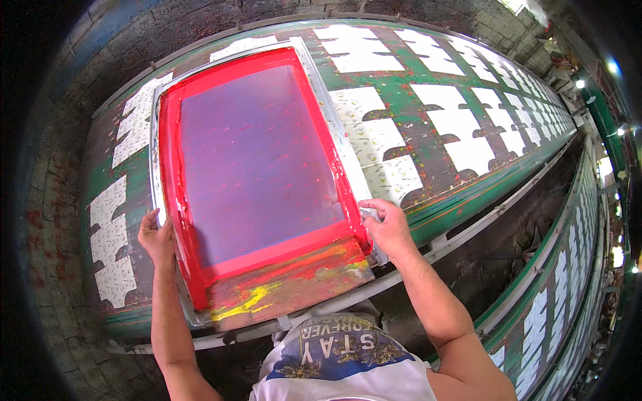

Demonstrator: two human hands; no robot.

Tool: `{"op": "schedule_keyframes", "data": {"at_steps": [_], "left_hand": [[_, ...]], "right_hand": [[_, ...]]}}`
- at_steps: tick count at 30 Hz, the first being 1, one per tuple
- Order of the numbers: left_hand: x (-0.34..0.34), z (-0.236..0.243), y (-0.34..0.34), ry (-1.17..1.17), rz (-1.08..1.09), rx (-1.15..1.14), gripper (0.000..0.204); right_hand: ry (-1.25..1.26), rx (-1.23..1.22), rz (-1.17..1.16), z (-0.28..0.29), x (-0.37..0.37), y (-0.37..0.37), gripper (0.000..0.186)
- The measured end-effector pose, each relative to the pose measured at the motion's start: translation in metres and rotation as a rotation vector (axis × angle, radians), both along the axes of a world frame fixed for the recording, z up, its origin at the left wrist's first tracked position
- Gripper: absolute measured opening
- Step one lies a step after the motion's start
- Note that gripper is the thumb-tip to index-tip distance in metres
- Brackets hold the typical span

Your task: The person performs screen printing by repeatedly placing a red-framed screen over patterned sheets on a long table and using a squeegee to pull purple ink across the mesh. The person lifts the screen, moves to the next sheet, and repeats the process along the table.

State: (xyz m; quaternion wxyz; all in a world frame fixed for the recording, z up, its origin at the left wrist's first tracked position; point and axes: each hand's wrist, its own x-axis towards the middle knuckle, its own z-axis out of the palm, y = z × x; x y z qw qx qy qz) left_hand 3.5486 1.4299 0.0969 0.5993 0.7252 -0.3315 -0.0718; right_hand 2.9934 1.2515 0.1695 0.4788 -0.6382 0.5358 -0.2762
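Observation:
A large screen-printing frame with pale metal sides lies tilted across the long table before me. Its purple-tinted mesh is bordered by wet-looking red ink. At its near end is a flat board smeared with red, yellow and green. My left hand is closed on the left side of the frame, near its lower part. With thumb and fingers pinched, my right hand grips the right side close to the near corner. Whatever lies directly beneath the frame is mostly hidden.
Rows of white cut pieces lie on the green and brown table; those nearest the frame carry small prints. A rail runs along the near edge. Another table with white pieces stands at right, and a block wall at left.

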Motion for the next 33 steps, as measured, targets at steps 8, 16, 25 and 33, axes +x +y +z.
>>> {"op": "schedule_keyframes", "data": {"at_steps": [8, 16, 25, 33], "left_hand": [[-0.169, -0.024, -0.084, 0.022, 0.077, 0.056, 0.035], [-0.264, -0.022, -0.130, 0.000, 0.124, 0.061, 0.034], [-0.301, -0.016, -0.155, 0.041, 0.089, 0.088, 0.035], [-0.310, -0.023, -0.163, -0.012, 0.090, 0.187, 0.032]], "right_hand": [[0.098, 0.016, -0.073, -0.014, -0.149, -0.090, 0.032], [0.118, 0.046, -0.048, -0.023, -0.234, -0.145, 0.031], [0.127, 0.096, -0.008, -0.030, -0.282, -0.162, 0.033], [0.578, -0.574, 0.327, -0.005, -0.269, -0.108, 0.057]]}}
